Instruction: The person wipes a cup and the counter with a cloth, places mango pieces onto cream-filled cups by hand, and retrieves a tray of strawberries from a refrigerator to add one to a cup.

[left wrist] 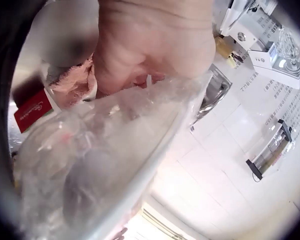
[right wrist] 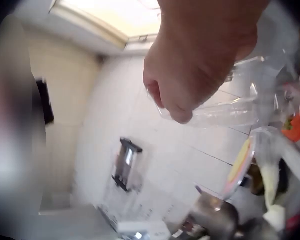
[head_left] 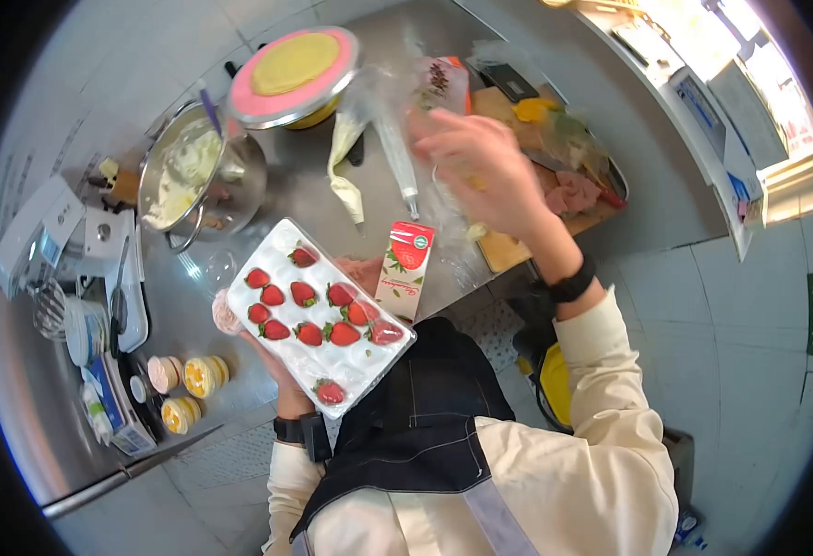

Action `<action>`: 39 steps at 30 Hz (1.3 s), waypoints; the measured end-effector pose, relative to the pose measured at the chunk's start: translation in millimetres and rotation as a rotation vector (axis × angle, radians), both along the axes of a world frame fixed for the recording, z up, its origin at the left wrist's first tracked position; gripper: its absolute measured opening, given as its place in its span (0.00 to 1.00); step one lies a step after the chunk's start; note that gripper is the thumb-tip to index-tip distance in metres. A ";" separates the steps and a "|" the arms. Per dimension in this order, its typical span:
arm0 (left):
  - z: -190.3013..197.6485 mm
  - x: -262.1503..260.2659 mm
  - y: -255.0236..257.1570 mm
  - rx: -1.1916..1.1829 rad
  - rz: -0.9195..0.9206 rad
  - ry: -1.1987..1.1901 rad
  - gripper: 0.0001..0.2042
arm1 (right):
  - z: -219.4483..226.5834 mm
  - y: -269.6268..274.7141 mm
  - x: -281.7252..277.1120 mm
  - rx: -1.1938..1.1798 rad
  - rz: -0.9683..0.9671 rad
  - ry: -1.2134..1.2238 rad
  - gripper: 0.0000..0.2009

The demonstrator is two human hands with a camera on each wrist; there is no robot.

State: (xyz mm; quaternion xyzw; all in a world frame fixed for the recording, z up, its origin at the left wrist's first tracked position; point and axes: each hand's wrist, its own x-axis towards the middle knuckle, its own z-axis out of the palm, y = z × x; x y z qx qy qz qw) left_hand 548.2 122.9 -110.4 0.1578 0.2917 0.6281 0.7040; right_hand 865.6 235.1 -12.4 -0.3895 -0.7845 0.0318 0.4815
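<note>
My left hand (head_left: pixel 281 371) holds a white tray (head_left: pixel 272 357) of strawberries (head_left: pixel 304 294) from below, tilted over the front of the steel table; the tray hides most of the fingers. In the left wrist view, crinkled clear wrapping (left wrist: pixel 90 150) covers the tray close by the palm. My right hand (head_left: pixel 485 171), blurred, is raised above the table's right side. In the right wrist view its curled fingers pinch a clear plastic film (right wrist: pixel 225 114). A red and cream strawberry carton (head_left: pixel 406 269) stands just beyond the tray's right edge.
Two piping bags (head_left: pixel 344 171) lie beyond the carton. A turntable (head_left: pixel 267 116) with a yellow round layer stands at the back, beside a steel mixing bowl (head_left: pixel 254 176) of cream. Dessert cups (head_left: pixel 205 376) stand at left, near a white mixer (head_left: pixel 40 227). Cutting boards (head_left: pixel 508 250) lie at right.
</note>
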 end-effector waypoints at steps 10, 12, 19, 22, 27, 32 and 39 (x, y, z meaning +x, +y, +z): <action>5.9 10.1 -11.7 -0.077 0.040 0.123 0.29 | -104.0 46.3 -7.4 -0.043 0.049 -0.559 0.09; 0.9 4.1 -12.0 -0.131 0.070 0.163 0.31 | -112.1 49.5 -13.9 -0.041 -0.009 -0.596 0.13; 39.8 8.6 -13.4 -0.003 0.052 0.070 0.31 | -34.7 -9.9 -28.8 -0.147 -0.007 -0.267 0.20; 56.9 11.0 -14.0 0.058 0.059 0.044 0.31 | -2.3 -48.7 -39.9 -0.225 0.153 -0.030 0.16; 73.2 12.1 -18.1 0.132 0.088 0.034 0.35 | 19.0 -76.7 -57.0 -0.118 0.303 -0.045 0.14; 85.6 10.5 -24.2 0.191 0.072 0.013 0.35 | 33.6 -87.1 -72.1 -0.151 0.409 -0.202 0.15; 82.1 4.7 -25.6 0.193 0.070 0.125 0.31 | 23.5 -84.5 -87.4 -0.124 0.162 -0.494 0.14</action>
